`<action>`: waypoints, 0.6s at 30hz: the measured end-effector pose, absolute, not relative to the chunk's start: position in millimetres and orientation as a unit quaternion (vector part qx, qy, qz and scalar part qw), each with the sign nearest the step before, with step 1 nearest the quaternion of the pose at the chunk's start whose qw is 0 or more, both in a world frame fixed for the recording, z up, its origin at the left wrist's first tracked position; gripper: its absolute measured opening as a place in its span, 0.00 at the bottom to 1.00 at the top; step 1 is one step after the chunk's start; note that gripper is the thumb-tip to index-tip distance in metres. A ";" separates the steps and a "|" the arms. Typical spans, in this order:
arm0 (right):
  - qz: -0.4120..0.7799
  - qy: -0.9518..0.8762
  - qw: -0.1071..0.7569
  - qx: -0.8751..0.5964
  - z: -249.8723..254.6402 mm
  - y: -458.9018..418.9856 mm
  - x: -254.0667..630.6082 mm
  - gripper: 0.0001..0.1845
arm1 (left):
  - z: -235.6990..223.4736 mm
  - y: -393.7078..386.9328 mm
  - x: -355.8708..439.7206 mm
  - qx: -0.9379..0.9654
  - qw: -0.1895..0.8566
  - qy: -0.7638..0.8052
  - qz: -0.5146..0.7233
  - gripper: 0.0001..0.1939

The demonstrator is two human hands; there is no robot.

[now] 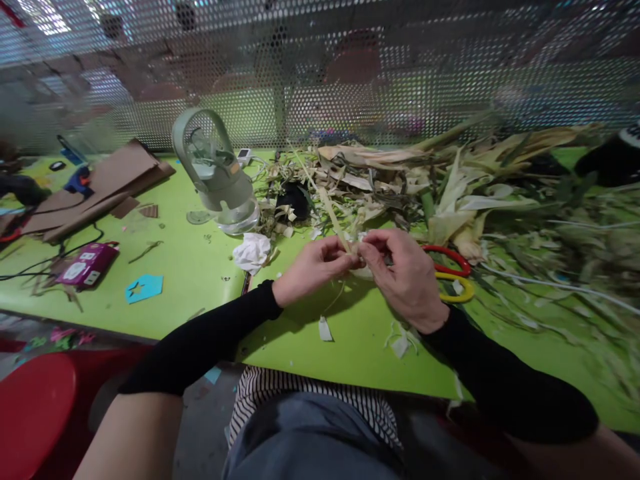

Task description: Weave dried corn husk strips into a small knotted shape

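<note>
My left hand (321,267) and my right hand (403,277) meet above the green table (300,340), fingertips almost touching. Between them is a pale corn husk strip (330,213), pinched by the left fingers and pointing up and away from me. The right thumb and forefinger close on the same husk piece near its lower end. A thin fibre hangs under the hands, close to a small husk scrap (325,329). Scissors with red and yellow handles (459,288) lie right beside my right hand, their blades hidden.
Dried husks (380,170) heap along the perforated screen (240,80). A clear bottle with a handle (225,193) and crumpled tissue (253,252) stand left of my hands. Farther left lie cardboard (110,180), a purple box (87,265) and blue paper (144,288). A white cord (550,285) crosses the right.
</note>
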State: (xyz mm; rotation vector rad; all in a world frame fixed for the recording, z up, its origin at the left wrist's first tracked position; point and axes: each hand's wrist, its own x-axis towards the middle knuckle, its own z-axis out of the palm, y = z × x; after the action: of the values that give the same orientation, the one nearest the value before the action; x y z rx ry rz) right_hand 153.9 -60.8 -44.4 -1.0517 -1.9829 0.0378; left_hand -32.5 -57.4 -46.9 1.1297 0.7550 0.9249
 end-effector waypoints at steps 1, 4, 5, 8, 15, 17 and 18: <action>0.019 -0.792 0.438 -0.424 -43.7 -61.2 153.3 0.09 | -46.6 -56.3 -32.9 0.493 0.677 0.342 0.426 0.09; 0.031 -0.792 0.442 -0.420 -41.6 -62.6 151.5 0.07 | -46.0 -53.6 -33.5 0.453 0.671 0.350 0.472 0.07; 0.038 -0.796 0.438 -0.415 -40.7 -63.2 151.0 0.08 | -45.8 -53.2 -33.3 0.443 0.668 0.352 0.483 0.06; 0.097 -0.800 0.421 -0.417 -38.0 -65.5 149.0 0.09 | -45.3 -53.6 -32.3 0.430 0.661 0.353 0.503 0.03; 0.285 -0.726 0.413 -0.471 -36.1 -66.0 146.3 0.21 | -43.9 -54.5 -32.0 0.420 0.666 0.361 0.499 0.03; 0.327 -0.701 0.409 -0.484 -37.2 -63.2 147.3 0.26 | -44.3 -54.3 -32.3 0.436 0.658 0.360 0.498 0.03; 0.354 -0.688 0.403 -0.489 -38.0 -61.5 148.1 0.27 | -44.8 -54.3 -32.4 0.446 0.652 0.358 0.498 0.03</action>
State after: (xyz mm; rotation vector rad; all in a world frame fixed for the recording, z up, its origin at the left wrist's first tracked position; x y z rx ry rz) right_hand 148.1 -61.5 -38.0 -1.2356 -1.7385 0.8933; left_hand -32.4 -54.3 -44.8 1.0133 0.8126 1.1300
